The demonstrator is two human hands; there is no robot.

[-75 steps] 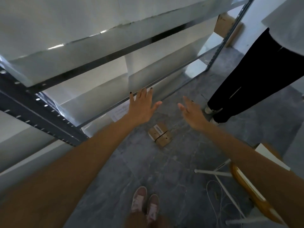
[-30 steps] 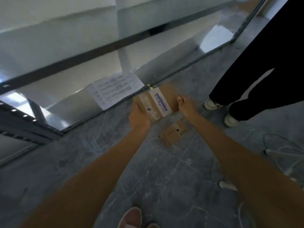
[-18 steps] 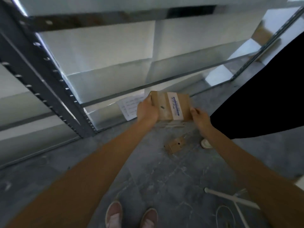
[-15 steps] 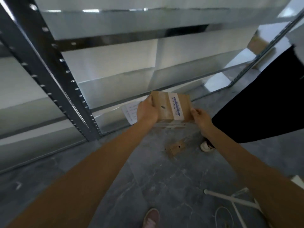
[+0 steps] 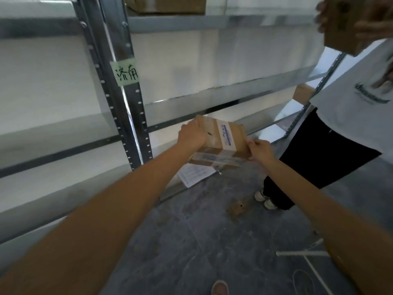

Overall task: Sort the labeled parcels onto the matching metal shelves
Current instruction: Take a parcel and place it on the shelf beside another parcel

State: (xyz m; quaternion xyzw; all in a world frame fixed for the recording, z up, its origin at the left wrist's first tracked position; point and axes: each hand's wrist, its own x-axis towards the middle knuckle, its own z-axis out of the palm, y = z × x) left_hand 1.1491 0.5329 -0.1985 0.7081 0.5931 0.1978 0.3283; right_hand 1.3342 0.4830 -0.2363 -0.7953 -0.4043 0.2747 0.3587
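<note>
I hold a brown cardboard parcel [image 5: 223, 143] with a white label and clear tape in front of the metal shelves [image 5: 191, 107]. My left hand [image 5: 191, 136] grips its left end and my right hand [image 5: 260, 150] pinches its right edge. A green tag with handwritten characters [image 5: 126, 73] is stuck on the shelf upright. A second, smaller parcel [image 5: 239, 207] lies on the grey floor below.
Another person in a white shirt and black trousers [image 5: 331, 150] stands at the right, holding a cardboard box [image 5: 344, 24] up high. A printed sheet [image 5: 195, 174] leans at the shelf foot. White rods and a cable [image 5: 306, 260] lie on the floor at lower right.
I picked the parcel off the floor with both hands and raised it to the level of the lower shelves. My view has tilted up, so the green tag and the other person's box now show.
</note>
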